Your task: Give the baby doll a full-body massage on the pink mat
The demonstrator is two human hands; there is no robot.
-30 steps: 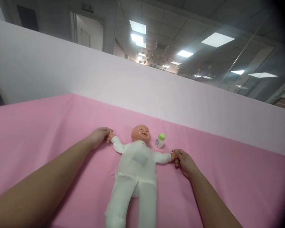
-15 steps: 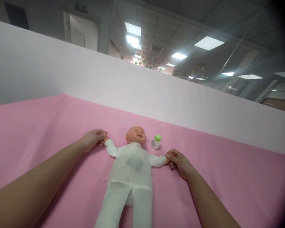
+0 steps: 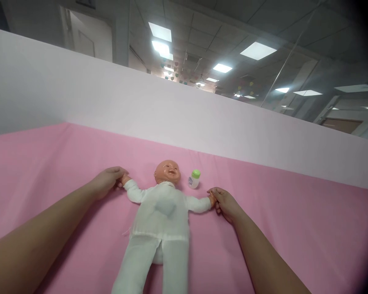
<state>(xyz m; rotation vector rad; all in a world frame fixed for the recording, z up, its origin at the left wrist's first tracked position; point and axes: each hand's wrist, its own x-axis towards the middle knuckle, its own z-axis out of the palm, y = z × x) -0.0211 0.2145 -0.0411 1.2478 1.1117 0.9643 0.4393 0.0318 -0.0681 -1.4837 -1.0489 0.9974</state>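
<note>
A baby doll (image 3: 162, 212) in white cloth lies face up with both arms stretched out sideways; its feet run out of view at the bottom. My left hand (image 3: 108, 181) is closed around the doll's hand on the left side of the picture. On the other side, my right hand (image 3: 225, 204) grips the doll's other hand between thumb and fingers. A small clear bottle (image 3: 194, 179) with a green cap stands beside the doll's head, apart from both my hands.
Beneath the doll is a pink sheet (image 3: 282, 220) with soft creases. A low white wall (image 3: 171, 110) runs along its far edge. Beyond the wall are a door (image 3: 88, 36) and lit ceiling panels (image 3: 257, 50).
The whole view has shifted, so the doll, bottle and room sit slightly further left. My right hand's fingers have closed over more of the doll's hand. Both hands keep their hold.
</note>
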